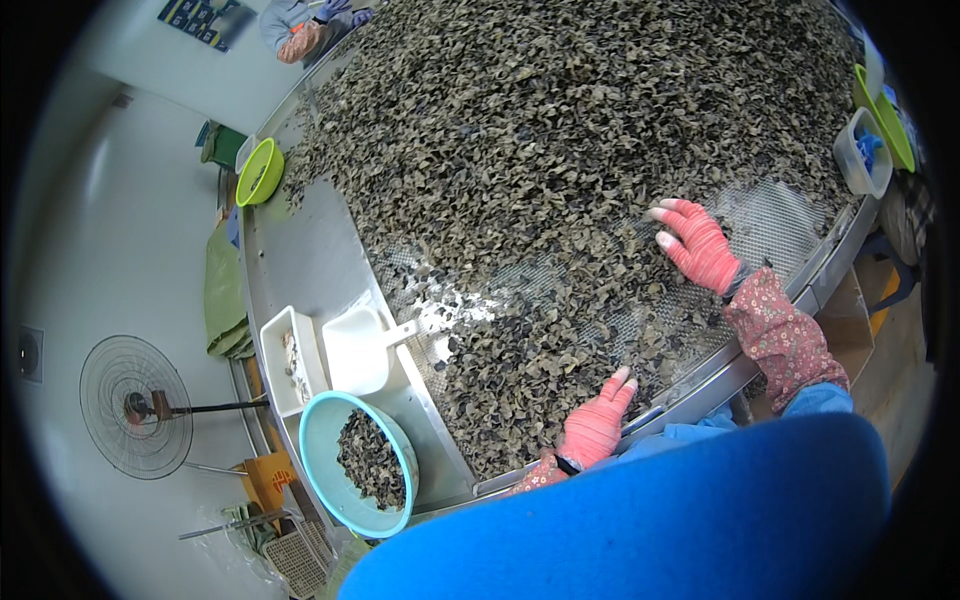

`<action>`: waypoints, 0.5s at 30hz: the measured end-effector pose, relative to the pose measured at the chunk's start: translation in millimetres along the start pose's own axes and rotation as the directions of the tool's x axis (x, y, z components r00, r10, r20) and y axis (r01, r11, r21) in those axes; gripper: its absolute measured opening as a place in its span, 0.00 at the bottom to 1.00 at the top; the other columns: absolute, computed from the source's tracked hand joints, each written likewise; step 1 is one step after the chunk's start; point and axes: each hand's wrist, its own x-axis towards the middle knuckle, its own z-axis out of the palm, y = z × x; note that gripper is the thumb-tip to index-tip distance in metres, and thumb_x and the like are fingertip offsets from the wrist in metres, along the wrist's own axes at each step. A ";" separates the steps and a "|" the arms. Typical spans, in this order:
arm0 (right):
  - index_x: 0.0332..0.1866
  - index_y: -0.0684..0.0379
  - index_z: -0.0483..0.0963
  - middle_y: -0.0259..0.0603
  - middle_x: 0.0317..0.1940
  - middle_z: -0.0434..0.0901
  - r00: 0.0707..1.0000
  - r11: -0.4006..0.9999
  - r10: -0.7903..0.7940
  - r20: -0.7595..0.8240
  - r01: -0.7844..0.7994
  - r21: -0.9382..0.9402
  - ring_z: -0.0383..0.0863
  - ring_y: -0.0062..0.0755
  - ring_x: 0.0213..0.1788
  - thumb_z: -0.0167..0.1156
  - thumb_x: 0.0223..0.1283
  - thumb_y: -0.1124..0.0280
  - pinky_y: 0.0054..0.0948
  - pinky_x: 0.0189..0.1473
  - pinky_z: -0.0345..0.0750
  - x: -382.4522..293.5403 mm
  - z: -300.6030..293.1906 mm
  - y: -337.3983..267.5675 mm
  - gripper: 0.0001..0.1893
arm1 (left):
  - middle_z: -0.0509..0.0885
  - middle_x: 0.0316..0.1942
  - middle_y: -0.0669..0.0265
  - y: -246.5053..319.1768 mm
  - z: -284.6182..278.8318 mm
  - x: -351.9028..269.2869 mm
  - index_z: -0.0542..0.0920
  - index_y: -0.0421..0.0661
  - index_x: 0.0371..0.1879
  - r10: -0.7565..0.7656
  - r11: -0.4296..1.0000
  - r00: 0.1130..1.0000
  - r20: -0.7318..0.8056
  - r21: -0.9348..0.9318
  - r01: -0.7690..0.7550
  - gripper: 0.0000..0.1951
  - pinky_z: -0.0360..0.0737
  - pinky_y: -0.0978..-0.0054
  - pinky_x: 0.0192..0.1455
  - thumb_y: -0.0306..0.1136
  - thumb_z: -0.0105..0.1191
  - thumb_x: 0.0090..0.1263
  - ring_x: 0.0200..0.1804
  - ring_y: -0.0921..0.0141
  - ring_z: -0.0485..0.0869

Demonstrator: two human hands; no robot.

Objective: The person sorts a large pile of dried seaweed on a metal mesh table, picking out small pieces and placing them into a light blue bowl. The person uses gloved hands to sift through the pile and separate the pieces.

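Observation:
My right hand (696, 246), in a pink knitted glove with pale fingertips, lies palm down over dark, curled dried pieces (525, 135) that look like wood ear fungus. Its fingers are spread with nothing seen in them. Nearer my body, my left hand (598, 426), gloved alike, touches the edge of the same layer with two extended fingers apart; its other fingers are partly hidden. The pieces cover a metal mesh table (776, 225), thick at the far side and thin near my hands, where mesh shows through. Flowered sleeve covers reach both wrists.
On the metal side shelf (296, 244) are a white scoop (356, 351), a white tray (274, 330) and a light blue basin (322, 480) holding dark pieces. Green bowls (262, 172) and a clear tub (851, 154) stand at the edges. A co-worker (300, 34) is at the far end; a fan (135, 406) stands left.

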 end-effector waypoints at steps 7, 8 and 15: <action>0.64 0.51 0.78 0.44 0.67 0.76 0.963 0.872 0.264 -0.056 -0.263 -0.413 0.69 0.53 0.70 0.58 0.69 0.53 0.50 0.69 0.68 17.9 30.8 -10.6 0.22 | 0.67 0.76 0.62 -6.7 8.1 -3.2 0.70 0.55 0.71 0.033 0.999 0.998 -0.057 -0.010 -0.033 0.36 0.83 0.58 0.40 0.18 0.50 0.58 0.42 0.55 0.86; 0.64 0.50 0.78 0.44 0.68 0.74 0.972 0.912 0.215 -0.094 -0.235 -0.336 0.68 0.54 0.71 0.59 0.68 0.53 0.51 0.71 0.66 18.3 41.8 -21.1 0.23 | 0.66 0.77 0.62 -7.6 9.7 -2.0 0.69 0.56 0.72 0.009 1.000 0.999 -0.032 -0.024 -0.010 0.37 0.83 0.58 0.39 0.18 0.50 0.59 0.41 0.56 0.86; 0.59 0.55 0.80 0.51 0.66 0.74 0.998 0.998 -0.066 0.014 0.066 0.002 0.70 0.55 0.69 0.64 0.62 0.59 0.53 0.71 0.65 35.1 93.1 -116.6 0.21 | 0.63 0.79 0.62 -11.5 10.8 -3.6 0.67 0.54 0.74 -0.025 0.997 0.992 -0.124 -0.082 0.015 0.37 0.83 0.58 0.37 0.19 0.49 0.61 0.36 0.56 0.85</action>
